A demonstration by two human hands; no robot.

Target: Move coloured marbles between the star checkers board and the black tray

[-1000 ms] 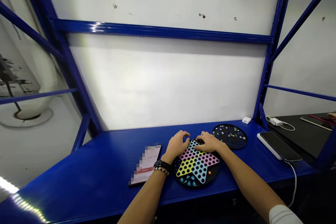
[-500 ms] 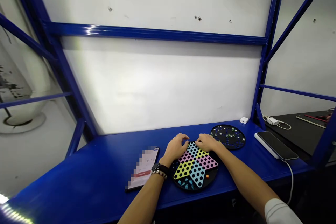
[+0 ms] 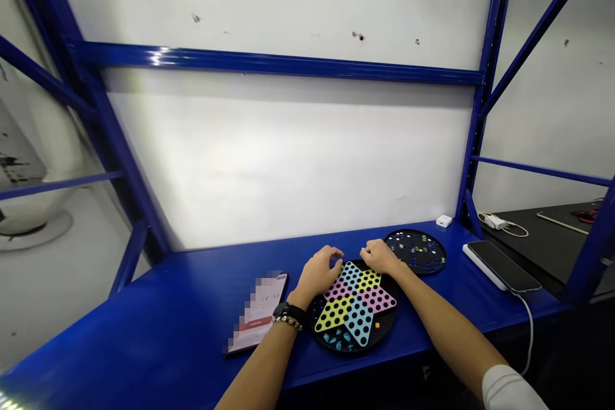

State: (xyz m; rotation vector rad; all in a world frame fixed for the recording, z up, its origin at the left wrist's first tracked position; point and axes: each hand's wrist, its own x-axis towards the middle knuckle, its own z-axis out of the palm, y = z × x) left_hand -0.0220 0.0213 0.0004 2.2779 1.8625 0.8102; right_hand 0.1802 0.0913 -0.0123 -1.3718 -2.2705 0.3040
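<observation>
A star-shaped Chinese checkers board (image 3: 354, 300) with yellow, pink and blue points full of holes lies on a round black tray (image 3: 379, 336). At its far left edge is my left hand (image 3: 318, 277), fingers arched and thumb apart from them; the thumb is beside the star, and contact is unclear. My right hand (image 3: 380, 257) is curled closed by the far right edge, its fingertips hidden from me. Several shiny blue pieces (image 3: 339, 338) lie on the tray's near left part, and a small orange cube (image 3: 377, 325) sits right of the star.
Behind my right hand lies a second round black board (image 3: 420, 250) with clear marbles. A phone (image 3: 259, 314) with a lit screen is at left. On the right a dark phone (image 3: 504, 265) rests on a white, cabled block. A white case (image 3: 444, 221) stands near the blue frame (image 3: 465, 198).
My right hand has drawn slightly back from the star's far tip, its fingers curled more. The left hand keeps nearly its place. The whole view has shifted a little.
</observation>
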